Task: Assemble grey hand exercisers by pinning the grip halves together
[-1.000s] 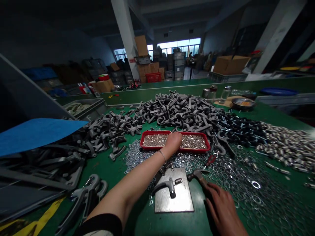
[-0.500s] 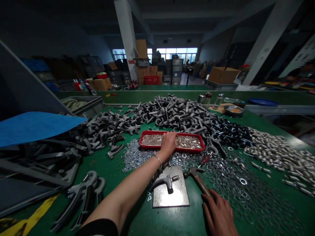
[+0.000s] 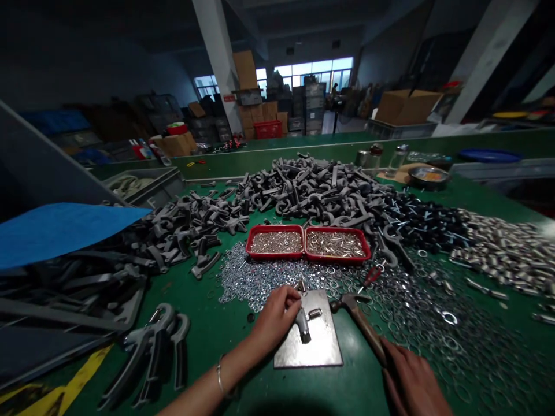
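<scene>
My left hand is over the left part of a steel plate, its fingertips pinched at a grey curved handle piece. Anything small between those fingertips is hidden. The handle piece lies on the plate with its dark end toward me, and a small coil spring rests right beside it. To the right, my right hand is closed round the end of a wooden-handled claw hammer. The hammer's head lies by the plate's upper right corner.
Beyond the plate stand two red trays of tiny metal pieces, amid heaped nuts and rings. Grey handle pieces pile up behind. Black parts and metal cylinders lie right; several handles lie front left.
My left hand has come back from the red trays to the handle piece on the plate. My right hand stays on the hammer. The view has shifted slightly.
</scene>
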{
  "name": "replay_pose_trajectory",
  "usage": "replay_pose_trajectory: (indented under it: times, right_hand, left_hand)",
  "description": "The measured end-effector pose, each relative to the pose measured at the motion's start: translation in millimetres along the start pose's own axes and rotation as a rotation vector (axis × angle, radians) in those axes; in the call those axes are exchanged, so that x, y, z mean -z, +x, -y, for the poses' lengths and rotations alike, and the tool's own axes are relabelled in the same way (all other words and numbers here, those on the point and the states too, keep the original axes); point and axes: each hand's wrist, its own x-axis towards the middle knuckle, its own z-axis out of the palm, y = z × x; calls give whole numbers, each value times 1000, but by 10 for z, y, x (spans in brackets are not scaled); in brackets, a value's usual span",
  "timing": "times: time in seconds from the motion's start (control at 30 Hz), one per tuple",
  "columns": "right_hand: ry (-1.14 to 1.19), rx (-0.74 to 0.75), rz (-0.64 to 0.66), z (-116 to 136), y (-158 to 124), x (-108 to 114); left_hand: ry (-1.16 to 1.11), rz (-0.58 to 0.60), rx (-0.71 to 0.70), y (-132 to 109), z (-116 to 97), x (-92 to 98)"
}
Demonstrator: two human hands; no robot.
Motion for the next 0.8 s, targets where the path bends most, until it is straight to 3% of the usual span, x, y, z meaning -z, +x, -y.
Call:
replay_pose_trajectory:
  times: [0.17,0.23,0.37,0.5,0.57,0.67,0.8]
  right_hand:
    - [572,-472,419,411,379,111]
    - [743,-563,526,506,450,91]
    - [831,-496,407,563,393,72]
    - [719,-465,356,577,274,181]
    - [574,-356,315,587,261,279]
    - [401,-136,281,669,288,452]
    - [340,-16,303,953,372,632]
  left_hand:
    - [-6,9,25,-64,22,-6]
    - [29,16,6,-26,-3,-28]
    - [150,4,-71,-19,-13,-70]
    - [384,97,-368,-61,36,-64]
    - [448,131,-447,-102,52,-39]
    - [412,37,-337,-227,46,-8]
    - [345,-16,-197,-453,44,-65]
